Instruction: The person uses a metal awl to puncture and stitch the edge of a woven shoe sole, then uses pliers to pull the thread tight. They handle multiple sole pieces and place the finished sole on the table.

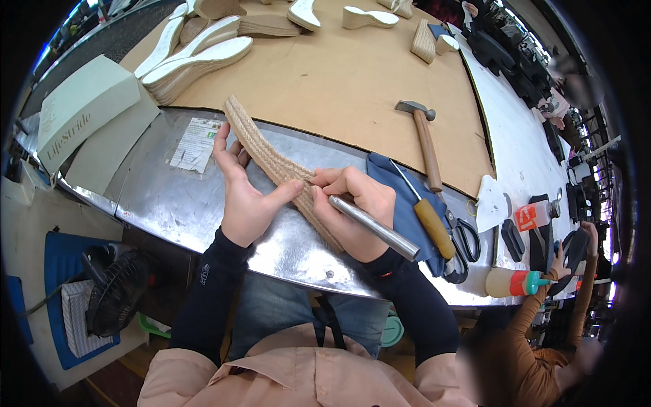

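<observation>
A rope-covered wedge sole stands slanted over the metal tabletop, its braided side facing up. My left hand is closed around it, thumb pressing the braid near the middle and fingers behind the far part. My right hand grips a round silver metal rod, whose thick end points toward the lower right. The rod's other end is hidden in my fingers. My right fingertips touch the braid just beside my left thumb, and whatever they pinch there is too small to make out.
A hammer lies on the cardboard sheet. Right of my hands are a blue cloth, a yellow-handled awl, scissors and a squeeze bottle. White-topped wedges and a box sit left. A co-worker is at the right.
</observation>
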